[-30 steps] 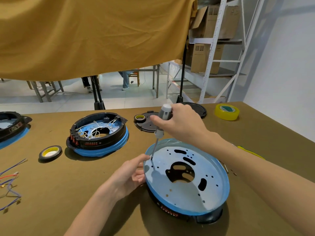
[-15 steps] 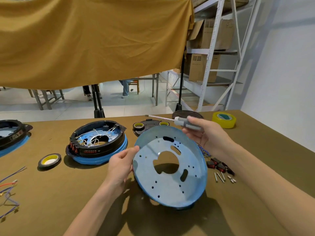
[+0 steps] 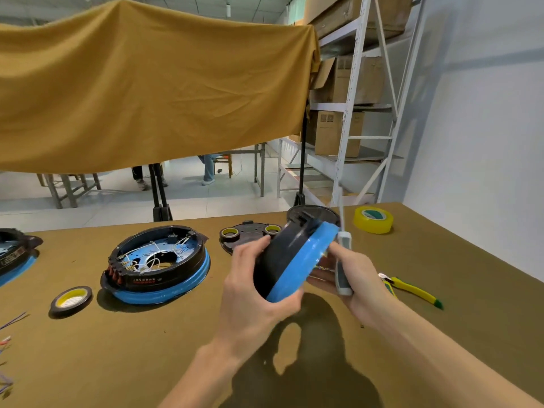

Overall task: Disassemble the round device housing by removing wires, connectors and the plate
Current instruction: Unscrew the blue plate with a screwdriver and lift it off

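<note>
Round housing [image 3: 290, 257] held tilted on edge above the surface [image 3: 441, 334]; left hand [image 3: 256, 287] grips its rim, right hand [image 3: 357, 278] grips a screwdriver [image 3: 343, 260].

housing [image 3: 290, 260] face: turned away | screwdriver [image 3: 343, 260]: motion-blurred | left housing [image 3: 11, 254]: cut by frame edge

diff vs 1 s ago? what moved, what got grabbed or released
The round housing went from lying flat on the table to lifted and turned on edge between both hands. Left hand now grips its rim; right hand still holds the screwdriver, tip now upward. Second housing and tape rolls unmoved.
</note>
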Available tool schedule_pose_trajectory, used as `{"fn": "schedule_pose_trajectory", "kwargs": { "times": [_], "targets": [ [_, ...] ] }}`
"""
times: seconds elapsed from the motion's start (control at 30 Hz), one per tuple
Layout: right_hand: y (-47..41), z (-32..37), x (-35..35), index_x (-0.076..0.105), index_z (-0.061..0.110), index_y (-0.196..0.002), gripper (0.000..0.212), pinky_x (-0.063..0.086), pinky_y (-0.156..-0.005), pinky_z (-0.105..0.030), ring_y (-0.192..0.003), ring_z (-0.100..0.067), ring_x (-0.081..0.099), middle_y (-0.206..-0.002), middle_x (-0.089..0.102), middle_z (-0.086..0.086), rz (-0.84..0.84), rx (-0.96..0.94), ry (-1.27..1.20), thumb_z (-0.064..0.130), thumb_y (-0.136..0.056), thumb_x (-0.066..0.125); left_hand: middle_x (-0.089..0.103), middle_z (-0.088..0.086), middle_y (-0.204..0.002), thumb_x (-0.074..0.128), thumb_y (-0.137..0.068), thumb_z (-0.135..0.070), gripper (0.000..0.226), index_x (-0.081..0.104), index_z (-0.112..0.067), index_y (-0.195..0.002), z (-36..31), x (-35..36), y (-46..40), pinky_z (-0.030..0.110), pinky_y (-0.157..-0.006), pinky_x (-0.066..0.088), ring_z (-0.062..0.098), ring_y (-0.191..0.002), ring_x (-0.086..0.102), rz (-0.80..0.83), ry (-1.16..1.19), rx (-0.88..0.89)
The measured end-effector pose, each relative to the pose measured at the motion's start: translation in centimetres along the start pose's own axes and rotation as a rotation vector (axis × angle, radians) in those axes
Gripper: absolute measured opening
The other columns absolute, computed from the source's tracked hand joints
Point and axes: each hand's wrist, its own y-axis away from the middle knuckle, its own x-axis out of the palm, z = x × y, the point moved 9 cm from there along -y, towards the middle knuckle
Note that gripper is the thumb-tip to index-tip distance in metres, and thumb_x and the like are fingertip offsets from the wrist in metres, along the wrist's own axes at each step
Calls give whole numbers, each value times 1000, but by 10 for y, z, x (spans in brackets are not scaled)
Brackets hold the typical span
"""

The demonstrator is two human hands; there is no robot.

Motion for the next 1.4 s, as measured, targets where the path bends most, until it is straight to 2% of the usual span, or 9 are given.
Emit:
{"fn": "schedule_pose_trajectory", "kwargs": {
  "times": [0.17, 0.33, 0.67, 0.9, 1.0, 1.07, 1.17, 1.27, 1.4],
  "targets": [
    [21, -15, -36, 66, 10, -92, 2, 60, -53, -35, -66, -20, 75, -78, 76, -10, -133, 155, -290, 12, -91, 67, 45, -17, -132, 90, -62, -53, 92, 45, -27, -138, -15, 33, 31, 13, -89, 54, 5, -122, 53, 45, -59, 28],
    [26, -24, -51, 68, 15, -105, 15, 59, -53, -36, -66, -21, 74, -86, 75, -8, -164, 323, -265, 15, -90, 71, 53, -18, -119, 85, -60, -63, 95, 42, -25, -136, -26, 49, 41, 21, -83, 59, -4, -103, 55, 53, -189, 21],
    [23, -27, -70, 68, 12, -107, 15, 63, -60, -37, -71, -23, 72, -88, 75, -9, -210, 321, -219, 16, -92, 66, 65, -3, -119, 94, -63, -46, 99, 39, -21, -141, -33, 74, 56, 7, -89, 45, 9, -103, 67, 169, -285, 109],
    [20, -14, -55, 66, 12, -106, 13, 60, -55, -34, -70, -21, 73, -87, 75, -10, -147, 247, -188, 16, -94, 65, 58, -4, -129, 87, -70, -43, 93, 39, -20, -146, -32, 63, 50, 27, -91, 61, 10, -111, 64, 129, -231, 113],
    [17, 6, -30, 63, 9, -109, 17, 57, -51, -29, -58, -17, 70, -77, 74, -7, -40, 143, -37, 22, -99, 62, 60, -10, -123, 86, -67, -39, 85, 48, -20, -141, -25, 40, 31, 22, -78, 62, 7, -107, 66, 55, -46, 26],
    [15, 24, -15, 62, 4, -107, 22, 47, -42, -25, -40, -16, 51, -65, 65, -6, -6, 18, 162, 25, -99, 62, 63, -20, -111, 81, -69, -41, 68, 53, -31, -131, -16, 19, 13, 15, -72, 59, 5, -101, 68, -31, 98, -67],
    [13, 43, 4, 58, 3, -106, 25, 35, -37, -25, -36, -17, 32, -60, 52, -6, 59, -147, 308, 25, -97, 65, 74, -18, -102, 75, -67, -55, 59, 62, -31, -120, 27, -4, 4, 17, -69, 58, 6, -95, 72, -174, 394, -385],
    [16, 46, 18, 51, 6, -106, 32, 32, -36, -23, -36, -17, 35, -60, 59, -5, 132, -222, 455, 30, -95, 69, 78, 11, -101, 75, -81, -51, 53, 71, -8, -113, 74, -2, 18, 42, -78, 59, 33, -96, 74, -173, 637, -693],
    [19, 38, 30, 59, 14, -104, 35, 38, -38, -19, -40, -7, 50, -68, 71, -1, 199, -297, 696, 33, -85, 81, 79, 15, -101, 67, -80, -56, 51, 75, -12, -105, 98, 1, 43, 41, -78, 59, 32, -95, 76, -100, 632, -815]
  ]
}}
